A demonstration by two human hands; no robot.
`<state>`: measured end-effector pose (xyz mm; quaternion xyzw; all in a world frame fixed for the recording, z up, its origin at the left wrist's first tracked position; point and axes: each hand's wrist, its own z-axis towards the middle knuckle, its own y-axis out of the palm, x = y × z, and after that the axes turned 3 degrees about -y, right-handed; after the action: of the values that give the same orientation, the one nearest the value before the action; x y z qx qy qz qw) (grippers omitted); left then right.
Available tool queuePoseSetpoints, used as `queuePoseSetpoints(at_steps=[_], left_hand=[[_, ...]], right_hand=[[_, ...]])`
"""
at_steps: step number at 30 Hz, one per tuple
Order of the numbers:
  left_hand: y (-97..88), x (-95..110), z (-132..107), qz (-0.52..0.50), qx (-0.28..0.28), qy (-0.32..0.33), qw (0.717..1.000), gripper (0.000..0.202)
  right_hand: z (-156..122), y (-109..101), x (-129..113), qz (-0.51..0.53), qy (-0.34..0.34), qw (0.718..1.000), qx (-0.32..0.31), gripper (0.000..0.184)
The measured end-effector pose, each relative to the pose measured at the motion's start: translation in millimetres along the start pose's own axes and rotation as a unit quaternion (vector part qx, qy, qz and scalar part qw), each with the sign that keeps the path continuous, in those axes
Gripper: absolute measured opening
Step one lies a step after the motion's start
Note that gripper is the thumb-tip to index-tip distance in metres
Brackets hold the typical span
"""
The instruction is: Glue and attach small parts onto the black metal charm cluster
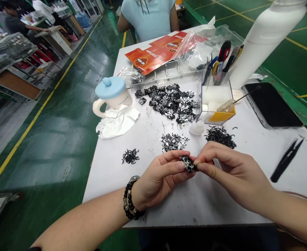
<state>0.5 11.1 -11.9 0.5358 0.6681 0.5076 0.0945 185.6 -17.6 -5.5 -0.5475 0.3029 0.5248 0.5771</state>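
White worktable (169,205), green factory floor (64,122) | my left hand (158,179) and right hand (229,172) both pinch one small black-and-silver metal emblem (188,164) just above it | judged light, stiff, slick, easily dropped; I grip its edges by fingertip.

Clear plastic box (203,101) with pliers (223,53) in it sits mid-table. Left of it: a blue-lidded mug (111,93) and a crumpled white cloth (118,122), with orange-red packaging (156,52) behind it. Right of the box there's a dark tablet (270,104), and black tweezers (286,160) closer to the table edge.
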Motion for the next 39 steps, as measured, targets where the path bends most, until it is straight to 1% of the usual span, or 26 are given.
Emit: queuePoseSetpoints(at_steps=[7,9,11,16,19,23,32,37,39], left_hand=[[-0.8,0.1,0.0,-0.001,-0.011,0.001,1.0,0.022],[-1.0,0.5,-0.1,-0.002,-0.014,-0.001,1.0,0.022],[-0.8,0.8,-0.2,-0.002,-0.015,0.0,1.0,0.022],[0.4,1.5,-0.8,-0.002,-0.012,0.002,1.0,0.021],[0.9,1.8,-1.1,0.0,-0.011,0.0,1.0,0.021],[0.9,1.7,-1.7,0.001,-0.012,-0.001,1.0,0.02],[0.7,1.7,-1.5,-0.002,-0.02,0.0,1.0,0.021],[-0.7,2.3,-0.7,0.0,-0.035,0.005,0.999,0.022],[-0.9,2.4,-1.2,0.004,-0.042,0.004,0.999,0.025]], right_hand=[[2.0,-1.8,1.0,-0.01,-0.031,0.999,-0.005,0.008],[1.1,-2.1,1.8,-0.024,-0.048,0.999,-0.006,0.008],[0.0,-2.1,2.0,-0.054,-0.08,0.995,0.002,0.01],[0.0,-3.9,-1.4,-0.161,-0.183,0.969,0.033,0.017],[1.0,-6.0,-3.0,-0.216,-0.212,0.952,0.038,0.018],[0.7,-7.5,-1.8,-0.252,-0.222,0.941,0.037,0.016],[-0.3,-8.0,-0.1,-0.259,-0.228,0.938,0.028,0.017],[0.0,-9.5,-2.6,-0.248,-0.203,0.945,0.067,0.02],[0.1,-10.2,-1.1,-0.23,-0.172,0.956,0.053,0.021]])
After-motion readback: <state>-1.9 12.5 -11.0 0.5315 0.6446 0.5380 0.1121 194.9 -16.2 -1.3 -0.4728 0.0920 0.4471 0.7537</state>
